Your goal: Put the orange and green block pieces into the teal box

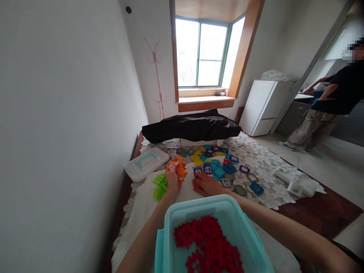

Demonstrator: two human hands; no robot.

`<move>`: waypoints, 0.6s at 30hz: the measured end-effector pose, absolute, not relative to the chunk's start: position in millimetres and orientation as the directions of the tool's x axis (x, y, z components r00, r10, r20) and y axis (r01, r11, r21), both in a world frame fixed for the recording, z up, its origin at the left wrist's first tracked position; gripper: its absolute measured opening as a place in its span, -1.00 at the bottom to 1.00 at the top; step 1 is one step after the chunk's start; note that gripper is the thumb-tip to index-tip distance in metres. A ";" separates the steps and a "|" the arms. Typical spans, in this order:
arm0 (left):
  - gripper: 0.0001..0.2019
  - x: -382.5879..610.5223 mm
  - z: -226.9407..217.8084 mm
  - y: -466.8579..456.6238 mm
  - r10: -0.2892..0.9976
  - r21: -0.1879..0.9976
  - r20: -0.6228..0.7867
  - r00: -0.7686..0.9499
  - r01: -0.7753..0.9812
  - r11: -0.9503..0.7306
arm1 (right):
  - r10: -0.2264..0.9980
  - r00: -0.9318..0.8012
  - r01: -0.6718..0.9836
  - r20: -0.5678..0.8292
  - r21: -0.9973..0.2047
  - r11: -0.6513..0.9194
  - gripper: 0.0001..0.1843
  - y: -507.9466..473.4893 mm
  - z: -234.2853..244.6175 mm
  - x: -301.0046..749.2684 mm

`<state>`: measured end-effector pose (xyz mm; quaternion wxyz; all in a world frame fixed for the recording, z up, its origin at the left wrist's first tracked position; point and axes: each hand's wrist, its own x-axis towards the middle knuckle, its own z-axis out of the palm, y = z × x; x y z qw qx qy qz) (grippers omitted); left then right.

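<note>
My left hand [173,179] is closed around several orange interlocking plastic building pieces [181,169], one with a white window grid. Just left of it lies a pile of lime-green pieces [160,186]. Across a small gap, my right hand [209,184] has its fingers curled down on an orange building piece [196,185], mostly hidden beneath them. Nearest to me, between my forearms, stands a pale teal plastic tub [231,212] with red gear-edged pieces [207,242] inside.
Purple, blue, yellow and grey pieces [218,170] spread over the patterned tablecloth [273,199]. A white lid [148,163] lies by the left wall. Black cloth [193,127] covers something at the back. A power strip [294,185] sits right; a person [338,91] stands beyond.
</note>
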<state>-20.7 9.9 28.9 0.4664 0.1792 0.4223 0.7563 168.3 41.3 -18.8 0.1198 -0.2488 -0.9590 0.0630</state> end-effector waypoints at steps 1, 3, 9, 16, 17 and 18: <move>-0.71 -26.5 34.3 12.2 0.845 0.793 -0.110 -0.524 -0.559 -0.243 | 0.467 -0.861 0.433 0.202 -0.193 0.881 -0.71 41.6 -19.7 168.5; -0.73 -40.8 45.5 15.3 0.822 0.765 -0.078 -0.564 -0.563 -0.314 | 0.415 -0.883 0.364 0.219 -0.239 0.900 -0.75 44.2 -18.7 169.4; -0.85 -77.1 60.0 15.3 0.773 0.772 -0.085 -0.629 -0.532 -0.348 | 0.426 -0.817 0.297 0.388 -0.350 0.889 -0.78 71.7 7.3 142.3; -0.61 -88.8 51.4 15.1 0.792 0.770 -0.051 -0.609 -0.529 -0.357 | 0.360 -0.861 0.292 0.359 -0.231 0.928 -0.72 103.5 16.6 74.8; -0.57 -89.8 50.6 15.1 0.791 0.771 -0.050 -0.609 -0.527 -0.357 | 0.354 -0.873 0.296 0.336 -0.211 0.932 -0.69 104.2 12.9 69.9; -0.56 -90.5 49.8 15.3 0.793 0.773 -0.056 -0.607 -0.529 -0.350 | 0.347 -0.884 0.296 0.314 -0.198 0.934 -0.66 104.3 8.7 66.8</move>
